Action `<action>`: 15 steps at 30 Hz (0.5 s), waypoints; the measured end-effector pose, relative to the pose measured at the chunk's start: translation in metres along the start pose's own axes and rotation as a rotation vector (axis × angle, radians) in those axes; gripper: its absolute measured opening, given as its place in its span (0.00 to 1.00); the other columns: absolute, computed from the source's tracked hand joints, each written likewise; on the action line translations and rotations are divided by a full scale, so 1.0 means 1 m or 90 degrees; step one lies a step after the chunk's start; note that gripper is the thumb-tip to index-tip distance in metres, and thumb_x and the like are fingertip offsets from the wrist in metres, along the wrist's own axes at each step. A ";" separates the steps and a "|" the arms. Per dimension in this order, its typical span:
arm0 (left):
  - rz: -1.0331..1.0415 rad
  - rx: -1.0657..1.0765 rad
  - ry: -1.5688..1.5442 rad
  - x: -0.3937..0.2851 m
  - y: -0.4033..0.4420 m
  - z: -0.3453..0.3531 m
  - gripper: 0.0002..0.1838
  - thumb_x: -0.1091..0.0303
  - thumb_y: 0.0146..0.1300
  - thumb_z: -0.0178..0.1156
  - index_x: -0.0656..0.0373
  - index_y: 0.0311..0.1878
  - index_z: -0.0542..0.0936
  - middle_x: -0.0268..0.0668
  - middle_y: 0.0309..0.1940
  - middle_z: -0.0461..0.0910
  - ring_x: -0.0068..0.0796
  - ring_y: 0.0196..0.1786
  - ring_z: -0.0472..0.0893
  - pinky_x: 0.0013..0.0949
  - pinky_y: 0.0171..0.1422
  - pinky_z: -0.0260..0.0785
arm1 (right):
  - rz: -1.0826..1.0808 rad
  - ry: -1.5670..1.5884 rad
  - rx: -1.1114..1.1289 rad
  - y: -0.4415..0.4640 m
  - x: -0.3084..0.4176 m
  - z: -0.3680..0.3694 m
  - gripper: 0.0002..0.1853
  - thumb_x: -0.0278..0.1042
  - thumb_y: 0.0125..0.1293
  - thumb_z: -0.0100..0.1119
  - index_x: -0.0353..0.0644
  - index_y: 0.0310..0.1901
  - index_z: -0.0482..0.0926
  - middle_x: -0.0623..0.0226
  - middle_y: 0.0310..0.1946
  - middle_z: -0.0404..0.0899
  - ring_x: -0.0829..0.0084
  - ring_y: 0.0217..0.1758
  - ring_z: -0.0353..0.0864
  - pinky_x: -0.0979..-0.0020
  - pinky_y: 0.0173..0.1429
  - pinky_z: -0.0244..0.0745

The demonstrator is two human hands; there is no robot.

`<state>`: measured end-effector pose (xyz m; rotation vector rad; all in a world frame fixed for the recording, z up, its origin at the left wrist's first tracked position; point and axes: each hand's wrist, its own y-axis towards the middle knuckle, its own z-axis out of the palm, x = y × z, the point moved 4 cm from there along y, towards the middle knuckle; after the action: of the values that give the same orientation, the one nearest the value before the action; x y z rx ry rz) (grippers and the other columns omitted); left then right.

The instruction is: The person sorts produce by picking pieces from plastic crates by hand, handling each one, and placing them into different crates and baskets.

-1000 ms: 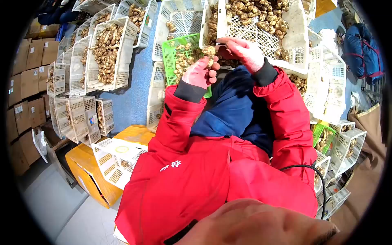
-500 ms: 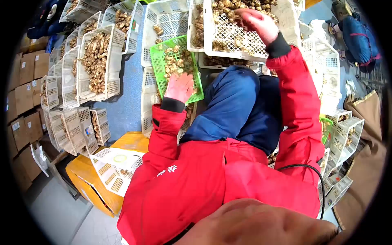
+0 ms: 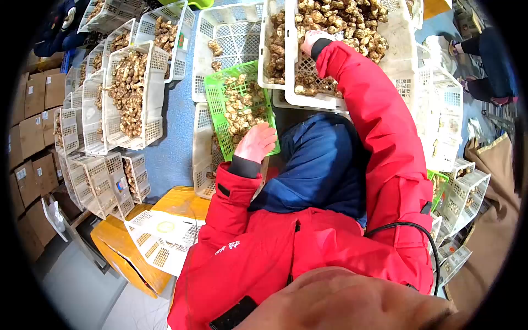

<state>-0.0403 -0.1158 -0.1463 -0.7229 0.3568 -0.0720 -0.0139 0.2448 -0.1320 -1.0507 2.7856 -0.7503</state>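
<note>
My left hand lies over the lower right edge of a green basket, its fingers stretched out and holding nothing. Knobbly brown and cream tubers, possibly bulbs or roots, lie loosely in that basket. My right hand is at the left side of a large white crate, close to its wall. The fingers of this hand are mostly hidden, so its grip cannot be made out. A thick heap of similar tubers fills the crate's far part, and a few lie near its front edge.
A white crate with a few tubers stands behind the green basket. To the left are stacked white crates of tubers and cardboard boxes. A yellow box stands lower left. Another person's legs show at right.
My right hand has moved left across the white crate to its left wall. My left hand has shifted right and toward me, off the middle of the green basket, uncovering more tubers.
</note>
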 end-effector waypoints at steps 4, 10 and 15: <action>0.048 0.067 0.038 -0.014 0.005 0.021 0.24 0.52 0.63 0.48 0.59 0.56 0.67 0.41 0.46 0.76 0.33 0.44 0.77 0.34 0.47 0.70 | 0.064 0.548 0.094 -0.008 -0.035 0.006 0.11 0.37 0.57 0.53 0.39 0.35 0.80 0.62 0.25 0.81 0.75 0.21 0.80 0.74 0.27 0.76; 0.112 0.085 0.067 -0.029 -0.003 0.064 0.21 0.55 0.65 0.47 0.61 0.54 0.68 0.43 0.44 0.76 0.31 0.40 0.78 0.31 0.42 0.72 | 0.083 0.639 0.103 -0.050 -0.050 -0.005 0.11 0.30 0.59 0.53 0.38 0.43 0.75 0.63 0.16 0.74 0.81 0.10 0.65 0.79 0.12 0.60; 0.091 0.048 0.100 -0.018 -0.006 0.068 0.21 0.54 0.65 0.47 0.61 0.53 0.68 0.42 0.43 0.76 0.29 0.37 0.78 0.30 0.41 0.72 | -0.028 0.047 -0.065 -0.055 -0.028 -0.030 0.33 0.61 0.52 0.52 0.40 0.49 0.75 0.54 0.41 0.78 0.60 0.46 0.78 0.65 0.52 0.70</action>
<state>-0.0339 -0.0739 -0.0897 -0.6175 0.5529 -0.0069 0.0333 0.2396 -0.0829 -1.1267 2.9003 -0.6699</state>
